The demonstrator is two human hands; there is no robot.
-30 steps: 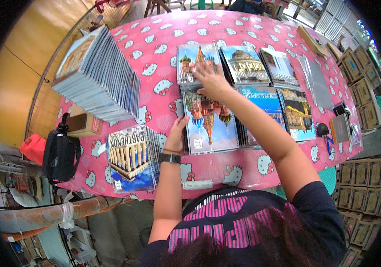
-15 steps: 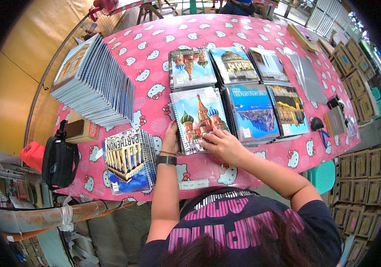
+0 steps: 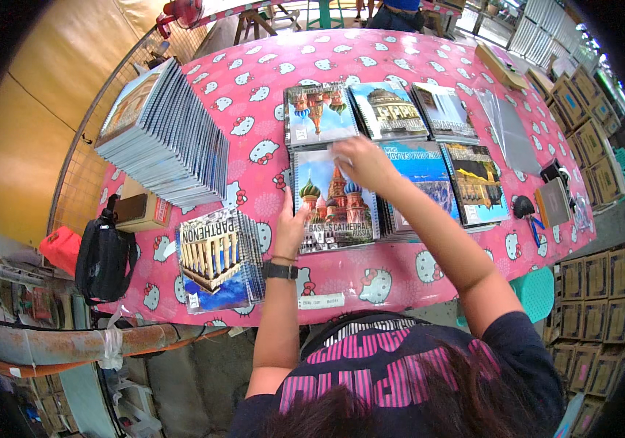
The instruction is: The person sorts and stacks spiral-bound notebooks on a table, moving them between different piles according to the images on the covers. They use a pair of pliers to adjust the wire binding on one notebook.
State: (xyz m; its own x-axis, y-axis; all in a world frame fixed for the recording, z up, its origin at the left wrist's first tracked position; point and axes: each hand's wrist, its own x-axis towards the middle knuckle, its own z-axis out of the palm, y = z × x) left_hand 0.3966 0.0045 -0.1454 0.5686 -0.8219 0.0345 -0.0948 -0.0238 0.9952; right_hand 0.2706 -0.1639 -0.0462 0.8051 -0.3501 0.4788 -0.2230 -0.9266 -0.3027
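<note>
A spiral notebook with a colourful domed cathedral on its cover (image 3: 334,212) lies at the near left of two rows of notebook piles. My left hand (image 3: 292,228) rests at its left edge, fingers stretched along the side and thumb over the cover. Above the notebook's far right corner, my right hand (image 3: 365,162) is closed, its fingertips pressed together and a little blurred. A pale bit shows at those fingertips, too small to name. The blue-sea notebook (image 3: 422,186) is partly hidden behind my right forearm. Left of my left wrist stands a notebook pile topped by a temple cover (image 3: 214,259).
A tall stack of spiral notebooks (image 3: 166,135) stands at the left. Beyond it are a black bag (image 3: 104,259) and a small cardboard box (image 3: 153,212). Clear plastic sheets (image 3: 513,139) and blue-handled pliers (image 3: 536,232) lie right. Cartons (image 3: 597,277) are stacked beside the pink-covered table (image 3: 254,95).
My right hand has moved from the notebook's near edge up to its far right corner, uncovering the lower cover. My left hand stays at the left edge. The whole view has shifted slightly.
</note>
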